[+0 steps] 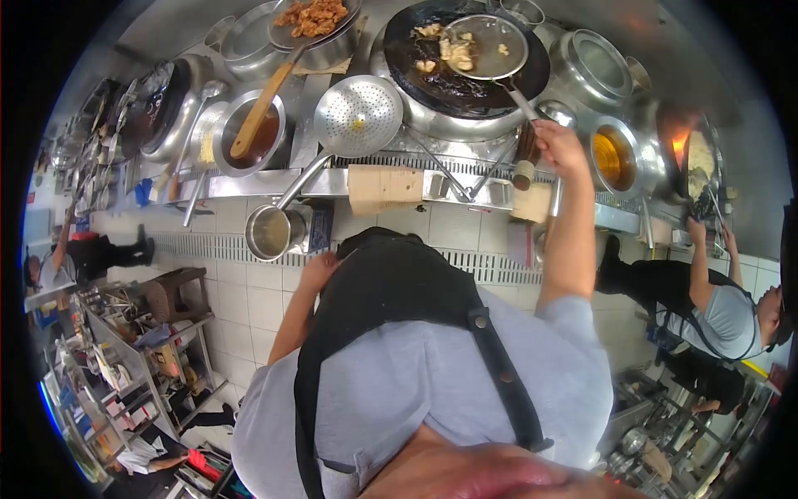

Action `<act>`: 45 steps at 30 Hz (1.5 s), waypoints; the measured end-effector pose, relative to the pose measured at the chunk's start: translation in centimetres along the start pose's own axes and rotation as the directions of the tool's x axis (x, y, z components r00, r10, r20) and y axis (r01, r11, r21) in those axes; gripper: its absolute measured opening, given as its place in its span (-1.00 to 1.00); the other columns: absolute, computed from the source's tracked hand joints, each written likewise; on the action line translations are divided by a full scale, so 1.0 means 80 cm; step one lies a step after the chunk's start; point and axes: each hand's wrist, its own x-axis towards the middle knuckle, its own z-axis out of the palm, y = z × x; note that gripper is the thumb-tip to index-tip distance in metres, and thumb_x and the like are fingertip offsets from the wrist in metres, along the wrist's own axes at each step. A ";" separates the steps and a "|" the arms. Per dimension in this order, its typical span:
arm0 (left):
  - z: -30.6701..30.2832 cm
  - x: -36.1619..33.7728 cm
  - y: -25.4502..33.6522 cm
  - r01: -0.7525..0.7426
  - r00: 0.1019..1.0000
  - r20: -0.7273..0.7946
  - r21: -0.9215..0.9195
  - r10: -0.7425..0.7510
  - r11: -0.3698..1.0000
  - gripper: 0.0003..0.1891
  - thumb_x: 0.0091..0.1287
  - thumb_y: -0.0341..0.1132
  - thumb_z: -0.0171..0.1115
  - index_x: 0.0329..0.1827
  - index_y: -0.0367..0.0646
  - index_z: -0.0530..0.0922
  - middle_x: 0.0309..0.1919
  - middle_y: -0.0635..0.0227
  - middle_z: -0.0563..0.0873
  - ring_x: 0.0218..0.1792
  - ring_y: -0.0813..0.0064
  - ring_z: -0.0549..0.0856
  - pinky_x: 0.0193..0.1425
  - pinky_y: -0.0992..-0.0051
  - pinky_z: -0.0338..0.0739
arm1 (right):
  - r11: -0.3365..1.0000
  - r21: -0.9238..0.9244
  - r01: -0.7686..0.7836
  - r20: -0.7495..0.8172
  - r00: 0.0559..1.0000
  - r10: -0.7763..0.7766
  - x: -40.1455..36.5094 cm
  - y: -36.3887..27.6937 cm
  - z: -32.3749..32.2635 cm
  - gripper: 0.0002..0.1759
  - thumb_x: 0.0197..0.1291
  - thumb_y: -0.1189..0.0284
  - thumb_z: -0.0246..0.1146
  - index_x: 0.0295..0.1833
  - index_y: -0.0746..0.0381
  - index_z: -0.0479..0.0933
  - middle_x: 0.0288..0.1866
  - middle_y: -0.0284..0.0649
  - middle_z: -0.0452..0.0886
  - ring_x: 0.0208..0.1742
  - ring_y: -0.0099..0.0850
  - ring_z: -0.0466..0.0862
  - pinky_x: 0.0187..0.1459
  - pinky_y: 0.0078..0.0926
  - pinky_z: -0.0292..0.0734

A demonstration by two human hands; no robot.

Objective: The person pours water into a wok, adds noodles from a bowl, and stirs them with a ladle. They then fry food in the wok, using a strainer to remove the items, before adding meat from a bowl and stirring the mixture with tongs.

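Right hand [559, 148] holds a mesh skimmer [486, 46] over the wok [465, 90] on the stove worktop [391, 158].

Its fingers are wrapped round the long handle, probably so the fried pieces drain above the dark oil with the arm clear of the heat. The left hand [320, 268] hangs by the apron [391, 283], near a small pot [270, 233]; its fingers are too small to read, and the torso hides the floor below.

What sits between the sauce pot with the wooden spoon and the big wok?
Head view: a perforated skimmer lies between the sauce pot and the wok, bowl facing up, handle slanting down-left.
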 end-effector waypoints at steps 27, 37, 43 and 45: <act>0.071 0.012 -0.156 -0.197 0.978 0.075 0.052 0.193 0.979 -0.59 0.35 -0.11 0.37 0.06 -0.29 0.67 -0.17 0.13 0.83 -0.16 0.32 0.81 -0.02 0.31 0.65 | 0.978 0.089 -0.189 0.267 0.951 0.159 -0.012 -0.017 0.025 -0.54 0.46 0.41 0.26 0.37 0.36 0.45 -0.55 -0.50 0.35 -0.70 -0.74 0.19 -0.71 -0.71 0.00; 0.081 -0.018 -0.223 0.195 0.980 0.025 -0.317 -0.198 0.928 -0.76 0.35 -0.23 0.36 -0.09 -0.21 0.70 -0.24 0.23 0.77 -0.29 0.28 0.79 -0.21 0.28 0.68 | 0.984 0.176 0.025 0.051 0.998 -0.034 -0.082 -0.041 0.042 -0.51 0.42 0.37 0.29 0.36 0.39 0.49 -0.57 -0.49 0.36 -0.69 -0.69 0.20 -0.66 -0.64 0.01; 0.093 -0.023 -0.183 -0.300 0.951 -0.007 0.231 0.310 0.926 -0.77 0.36 -0.23 0.31 -0.06 -0.19 0.71 -0.23 0.16 0.80 -0.16 0.25 0.80 -0.09 0.25 0.67 | 0.942 0.324 -0.087 0.027 0.996 0.082 -0.088 0.009 0.064 -0.59 0.49 0.30 0.26 0.25 0.38 0.51 -0.58 -0.45 0.36 -0.73 -0.67 0.21 -0.70 -0.66 0.04; 0.094 -0.030 -0.164 -0.027 1.000 -0.001 -0.050 0.027 0.998 -0.72 0.38 -0.17 0.30 -0.05 -0.21 0.70 -0.21 0.14 0.81 -0.16 0.22 0.80 -0.06 0.25 0.67 | 0.941 0.324 -0.097 0.027 0.995 0.094 -0.089 0.024 0.073 -0.59 0.49 0.30 0.25 0.25 0.37 0.51 -0.58 -0.44 0.36 -0.73 -0.67 0.21 -0.70 -0.66 0.04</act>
